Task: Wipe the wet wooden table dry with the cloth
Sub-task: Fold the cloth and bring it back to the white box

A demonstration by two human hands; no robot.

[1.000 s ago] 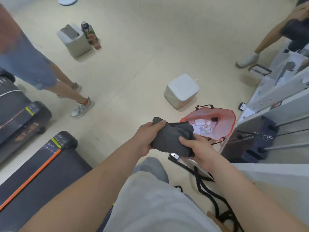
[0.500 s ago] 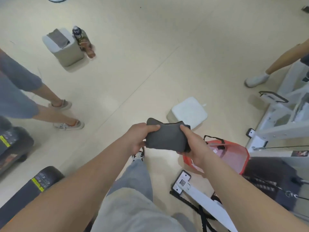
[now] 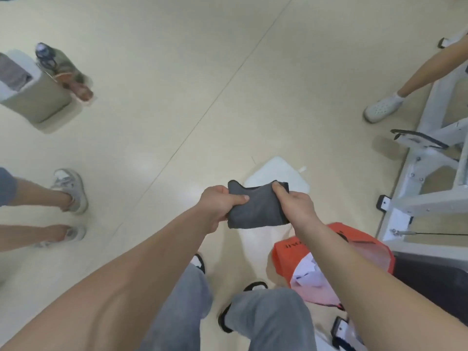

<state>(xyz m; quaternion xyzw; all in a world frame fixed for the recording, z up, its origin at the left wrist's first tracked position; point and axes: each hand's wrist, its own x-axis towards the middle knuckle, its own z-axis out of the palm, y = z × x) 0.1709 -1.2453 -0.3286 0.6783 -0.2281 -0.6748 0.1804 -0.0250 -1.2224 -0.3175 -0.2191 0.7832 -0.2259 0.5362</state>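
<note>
Nearest, an orange bag (image 3: 286, 252) is seen at right. Further out, a folded grey cloth (image 3: 255, 211) is held above the floor (image 3: 177, 97), its left edge clenched in the left hand (image 3: 217, 206), its right edge in the right hand (image 3: 296, 206). A white box (image 3: 278, 171) lies beyond.

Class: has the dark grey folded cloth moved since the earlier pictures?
Yes. The dark grey cloth has come forward, from beside the orange bag to over the white square block.
</note>
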